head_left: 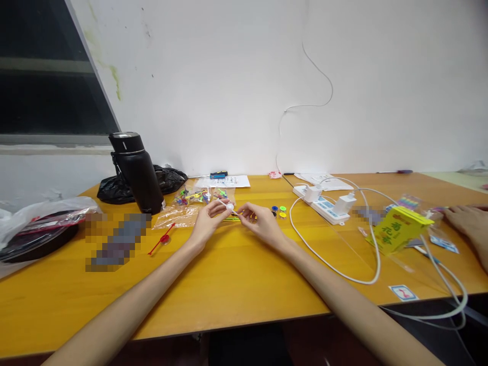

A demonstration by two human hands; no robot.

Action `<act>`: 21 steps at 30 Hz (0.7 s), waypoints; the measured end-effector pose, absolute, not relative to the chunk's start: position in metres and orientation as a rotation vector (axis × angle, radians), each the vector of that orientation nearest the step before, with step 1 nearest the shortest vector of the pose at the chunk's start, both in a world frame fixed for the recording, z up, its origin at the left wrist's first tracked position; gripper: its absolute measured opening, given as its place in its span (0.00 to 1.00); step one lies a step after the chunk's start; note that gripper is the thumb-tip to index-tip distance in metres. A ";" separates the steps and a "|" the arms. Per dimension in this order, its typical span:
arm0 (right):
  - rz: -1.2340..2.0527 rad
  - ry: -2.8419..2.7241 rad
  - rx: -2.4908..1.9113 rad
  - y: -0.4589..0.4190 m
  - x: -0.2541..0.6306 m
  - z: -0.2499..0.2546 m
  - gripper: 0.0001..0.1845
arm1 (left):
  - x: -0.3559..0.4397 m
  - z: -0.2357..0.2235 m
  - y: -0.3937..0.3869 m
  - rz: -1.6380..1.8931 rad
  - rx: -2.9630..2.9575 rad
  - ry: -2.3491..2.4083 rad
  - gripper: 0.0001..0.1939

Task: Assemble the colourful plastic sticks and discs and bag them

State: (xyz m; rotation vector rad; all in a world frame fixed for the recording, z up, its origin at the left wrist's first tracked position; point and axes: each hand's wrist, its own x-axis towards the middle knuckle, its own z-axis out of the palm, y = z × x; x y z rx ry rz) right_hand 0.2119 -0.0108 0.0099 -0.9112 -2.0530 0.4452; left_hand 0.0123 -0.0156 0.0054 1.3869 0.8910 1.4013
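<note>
Both hands meet over the middle of the table around a small white plastic piece (229, 207) with a round middle and a thin arm. My left hand (209, 219) pinches it from the left. The fingertips of my right hand (263, 222) are closed at its right side, on its thin end as it appears. Yellow-green sticks (231, 219) lie just beneath the fingers. To the left rests a red arrow-shaped piece (164, 239) with a clear round part. Right of my right hand are small round pieces, including a blue one (274, 208) and a yellow one (282, 215).
A clear bag of coloured parts (190, 197) lies behind my hands, near a black bottle (138, 173). Rightward are a white power strip (324, 207), a looping white cable (335, 274), a yellow box (398, 230) and another person's hand (467, 223).
</note>
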 end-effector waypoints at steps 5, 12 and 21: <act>0.450 -2.080 -0.928 -0.011 0.212 0.009 0.08 | 0.013 0.008 -0.018 1.389 1.369 0.912 0.21; 0.468 -2.110 -0.904 -0.014 0.211 0.011 0.08 | 0.011 0.008 -0.018 1.379 1.400 0.940 0.19; 0.460 -2.134 -0.909 -0.016 0.210 0.012 0.08 | 0.010 0.011 -0.019 1.366 1.411 0.946 0.16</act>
